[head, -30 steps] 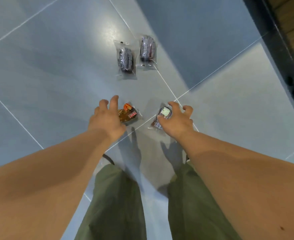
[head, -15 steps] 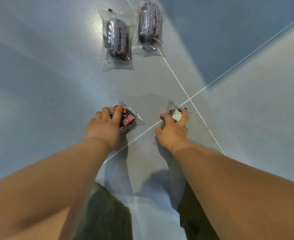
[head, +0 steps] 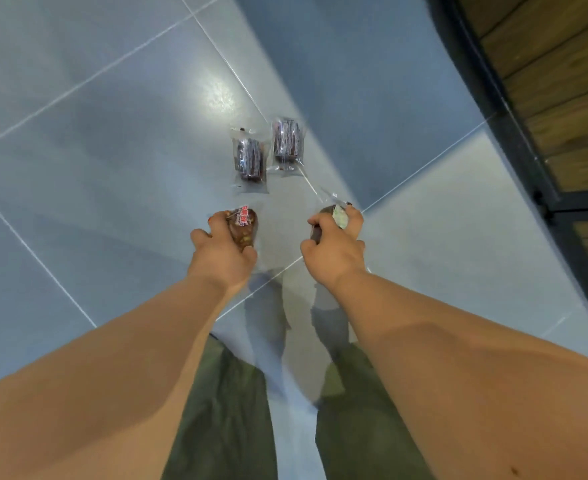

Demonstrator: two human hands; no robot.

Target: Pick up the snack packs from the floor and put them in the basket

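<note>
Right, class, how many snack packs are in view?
4. Two clear dark-filled packs lie side by side on the grey tiled floor; left hand grips a brown red-labelled pack, right hand a white-labelled pack.

Pale grey-blue glossy floor tiles (head: 78,168), divided by thin white grout lines (head: 88,81) running diagonally. A bright glare patch (head: 216,95) lies on one tile; a broad darker shadow (head: 354,81) covers the tiles beyond it. At the right edge, a black frame (head: 500,109) borders brown wooden planks (head: 555,81). Olive-green trousers (head: 223,410) fill the lower centre.
</note>
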